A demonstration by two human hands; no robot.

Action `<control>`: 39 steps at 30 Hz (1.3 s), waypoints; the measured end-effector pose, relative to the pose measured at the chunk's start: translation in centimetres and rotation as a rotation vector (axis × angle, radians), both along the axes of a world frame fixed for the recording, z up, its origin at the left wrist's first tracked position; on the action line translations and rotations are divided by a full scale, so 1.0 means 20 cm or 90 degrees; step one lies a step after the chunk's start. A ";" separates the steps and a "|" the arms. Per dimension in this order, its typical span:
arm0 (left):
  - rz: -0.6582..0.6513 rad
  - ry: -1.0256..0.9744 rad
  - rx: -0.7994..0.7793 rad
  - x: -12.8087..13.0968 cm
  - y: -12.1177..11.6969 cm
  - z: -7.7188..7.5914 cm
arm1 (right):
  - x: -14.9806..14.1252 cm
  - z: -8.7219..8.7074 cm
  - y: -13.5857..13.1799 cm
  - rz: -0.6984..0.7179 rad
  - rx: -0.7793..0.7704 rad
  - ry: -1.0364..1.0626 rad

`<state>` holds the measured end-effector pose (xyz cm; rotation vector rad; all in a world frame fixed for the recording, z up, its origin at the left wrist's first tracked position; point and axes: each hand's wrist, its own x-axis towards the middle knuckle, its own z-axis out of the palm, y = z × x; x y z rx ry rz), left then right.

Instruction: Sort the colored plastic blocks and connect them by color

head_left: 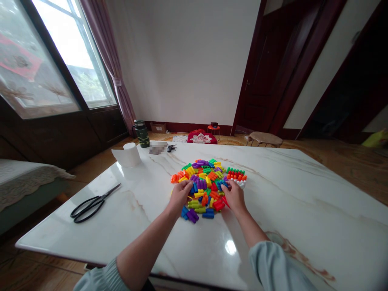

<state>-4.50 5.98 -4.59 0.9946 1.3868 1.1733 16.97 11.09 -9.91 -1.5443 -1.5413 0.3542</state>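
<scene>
A heap of colourful plastic building blocks [200, 185] lies on the white marble-patterned table [287, 190]. My left hand [180, 196] is at the heap's left side, its fingers closed on a blue block [194, 188]. At the right side, my right hand [235, 196] pinches another blue block [222, 184] between thumb and fingers. Just beyond the right hand stands a joined set of blocks [236, 176] in green, red, orange and white rows. Loose blue and purple blocks [191, 216] lie at the near edge of the heap.
Black-handled scissors [93, 203] lie at the left. Toward the far left corner are a white paper roll [131, 154], a camouflage-patterned flask [141, 133] and a small black tool [171, 148], beside a blurred patch. A stool [264, 138] stands beyond the table.
</scene>
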 end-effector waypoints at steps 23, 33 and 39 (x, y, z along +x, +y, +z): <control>0.000 0.027 0.013 0.00 0.00 -0.02 | -0.08 0.13 -0.22 0.165 -0.133 0.213; 0.004 0.022 0.015 -0.01 0.01 -0.04 | 0.07 0.15 -0.18 0.005 0.039 0.156; 0.000 0.019 0.016 0.00 0.01 -0.04 | 0.38 0.10 -0.14 -0.152 0.050 0.099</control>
